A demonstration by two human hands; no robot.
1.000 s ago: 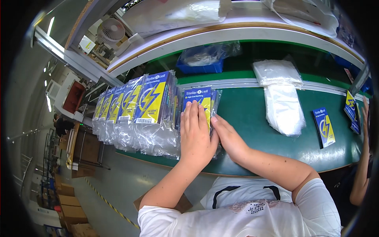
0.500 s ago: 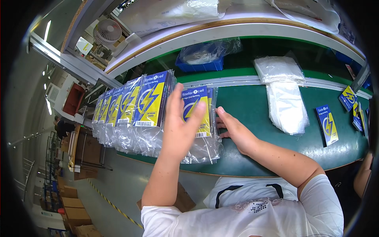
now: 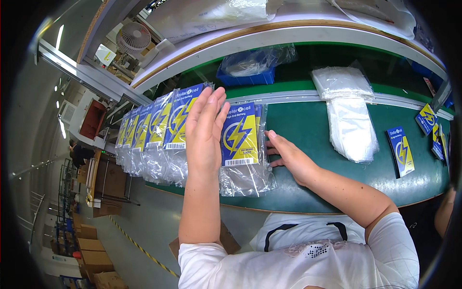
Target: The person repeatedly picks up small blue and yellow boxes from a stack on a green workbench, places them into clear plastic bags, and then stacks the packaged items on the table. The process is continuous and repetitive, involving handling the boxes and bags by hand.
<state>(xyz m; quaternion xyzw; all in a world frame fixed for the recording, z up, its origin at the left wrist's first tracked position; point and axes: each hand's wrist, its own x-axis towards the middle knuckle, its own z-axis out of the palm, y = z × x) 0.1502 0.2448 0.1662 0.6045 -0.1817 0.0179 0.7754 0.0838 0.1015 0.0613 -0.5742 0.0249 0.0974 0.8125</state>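
Observation:
A blue and yellow card sealed in a clear plastic bag (image 3: 243,144) lies on the green belt (image 3: 308,125), last in a row of similar bagged cards (image 3: 154,130) that overlap to the left. My left hand (image 3: 204,130) is flat with fingers together, held over the left edge of that bagged card. My right hand (image 3: 288,156) rests flat on the belt with its fingers against the bag's right edge. Neither hand grips anything.
A stack of empty clear bags (image 3: 349,115) lies on the belt to the right. Loose blue and yellow cards (image 3: 402,150) sit further right. A blue bin (image 3: 245,74) stands behind the belt. Another person's arm (image 3: 445,212) shows at the right edge.
My left hand lifted off the bagged card and shifted left, now held flat at its left edge. The right hand slid off the bag's top onto the belt beside it.

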